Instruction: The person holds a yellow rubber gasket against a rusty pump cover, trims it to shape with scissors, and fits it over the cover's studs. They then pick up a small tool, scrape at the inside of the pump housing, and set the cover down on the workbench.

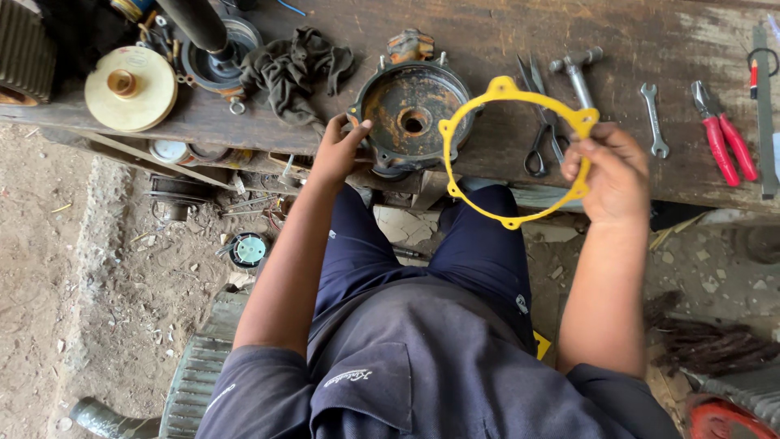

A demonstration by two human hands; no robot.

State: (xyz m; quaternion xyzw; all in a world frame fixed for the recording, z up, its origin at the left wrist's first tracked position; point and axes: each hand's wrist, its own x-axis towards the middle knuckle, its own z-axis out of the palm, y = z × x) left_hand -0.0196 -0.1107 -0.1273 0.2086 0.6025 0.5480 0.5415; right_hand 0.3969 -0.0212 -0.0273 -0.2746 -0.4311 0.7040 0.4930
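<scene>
My right hand [611,173] holds a thin yellow ring gasket [471,103] with small bolt lugs, lifted just above the front edge of the wooden bench [487,41]. My left hand [341,149] grips the left rim of a rusty round pump housing [409,116] that sits at the bench edge, with a centre hole showing. The gasket overlaps the housing's right side in view but is apart from it. I am seated, my knees in dark blue trousers below the bench.
On the bench lie scissors [540,130], a hammer [575,69], a spanner [652,118], red-handled pliers [723,138], a dark rag [292,69], a cream impeller disc [131,87] and a round black part [219,53]. Dirt floor with scrap parts spreads left.
</scene>
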